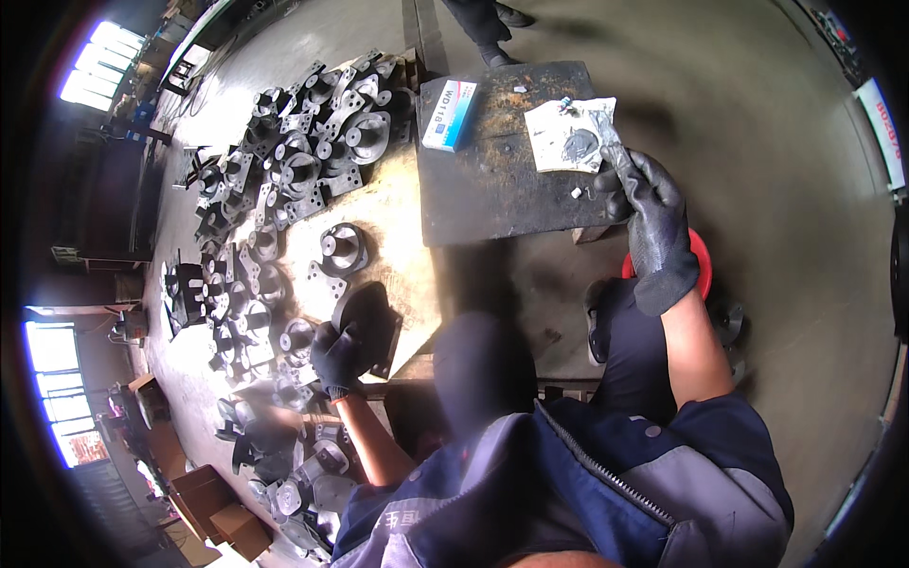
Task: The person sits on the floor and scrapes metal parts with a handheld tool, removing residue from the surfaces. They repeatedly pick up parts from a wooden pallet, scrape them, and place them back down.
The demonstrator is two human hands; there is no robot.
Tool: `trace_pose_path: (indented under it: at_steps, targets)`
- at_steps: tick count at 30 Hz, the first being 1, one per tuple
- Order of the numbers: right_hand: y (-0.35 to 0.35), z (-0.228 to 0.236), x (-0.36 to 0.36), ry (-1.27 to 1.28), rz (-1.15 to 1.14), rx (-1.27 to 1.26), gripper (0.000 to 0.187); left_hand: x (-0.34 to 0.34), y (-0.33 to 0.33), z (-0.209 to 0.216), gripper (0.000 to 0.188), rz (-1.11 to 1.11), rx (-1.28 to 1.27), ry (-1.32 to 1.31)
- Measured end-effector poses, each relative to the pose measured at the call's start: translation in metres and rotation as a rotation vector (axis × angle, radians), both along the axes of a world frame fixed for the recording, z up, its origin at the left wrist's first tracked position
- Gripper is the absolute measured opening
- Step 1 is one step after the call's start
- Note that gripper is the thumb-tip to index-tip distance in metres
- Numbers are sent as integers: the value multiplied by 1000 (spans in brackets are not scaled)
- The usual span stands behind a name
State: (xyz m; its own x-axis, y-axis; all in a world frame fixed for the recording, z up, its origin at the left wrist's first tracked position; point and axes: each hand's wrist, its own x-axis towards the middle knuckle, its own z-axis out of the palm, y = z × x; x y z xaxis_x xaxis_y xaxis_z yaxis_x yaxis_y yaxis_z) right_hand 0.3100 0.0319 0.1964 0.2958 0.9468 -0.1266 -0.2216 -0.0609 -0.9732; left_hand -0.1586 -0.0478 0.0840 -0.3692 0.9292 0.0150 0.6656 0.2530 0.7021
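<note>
My left hand, in a dark glove, is closed on a dark metal casting near the front edge of the wooden table. My right hand, in a smeared grey-black glove, grips a flat, spatula-like strip coated in grey paste. The strip's tip is at the edge of a white sheet that carries a patch of grey paste. Below the sheet lies a small white cap. A round-flanged casting stands on the table beyond my left hand.
Many metal castings crowd the table's left side. A blue-and-white box lies on a black board. Beside my right forearm sits a red bucket. Another person's legs are beyond the board. Cardboard boxes stand at lower left.
</note>
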Motion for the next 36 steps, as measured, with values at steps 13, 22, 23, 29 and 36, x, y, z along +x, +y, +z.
trace_pose_path:
  at_steps: [13,22,23,29,36]
  targets:
    - [1,-5,3,-54,-75,20,23,203,135,102,27,-348,123,-697]
    - [-5,-12,41,-91,-149,53,27,161,197,19,19,-833,163,88]
    - [-7,-15,46,-88,-148,42,27,166,193,15,22,-579,-76,-637]
    - [-9,-29,55,-71,-10,-49,25,152,210,7,43,-310,-285,-658]
    - [2,-60,82,-264,84,-274,16,172,180,-17,52,124,-119,-973]
